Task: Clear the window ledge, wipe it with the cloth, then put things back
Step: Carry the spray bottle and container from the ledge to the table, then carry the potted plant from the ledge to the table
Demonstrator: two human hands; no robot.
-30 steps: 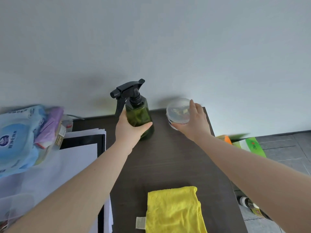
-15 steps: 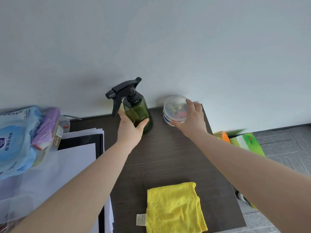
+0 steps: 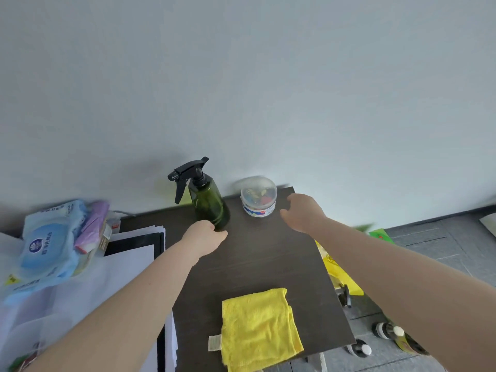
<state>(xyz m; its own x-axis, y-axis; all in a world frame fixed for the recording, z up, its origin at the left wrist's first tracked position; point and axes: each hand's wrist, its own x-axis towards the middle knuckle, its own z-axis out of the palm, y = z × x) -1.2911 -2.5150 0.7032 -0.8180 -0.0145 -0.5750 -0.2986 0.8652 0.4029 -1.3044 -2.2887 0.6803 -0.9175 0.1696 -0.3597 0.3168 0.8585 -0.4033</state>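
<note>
Both hands, left [image 3: 205, 235] and right [image 3: 303, 212], have let go, leaving the dark-green plastic spray bottle [image 3: 208, 202] and round clear-lidded tub [image 3: 258, 200] back on the dark bench [image 3: 257, 264].

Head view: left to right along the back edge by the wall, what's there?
Wet-wipes pack → purple packet → spray bottle → round tub, then the dark top ends. Both hands are free: left hand just below the bottle's base, right hand beside the tub.
</note>
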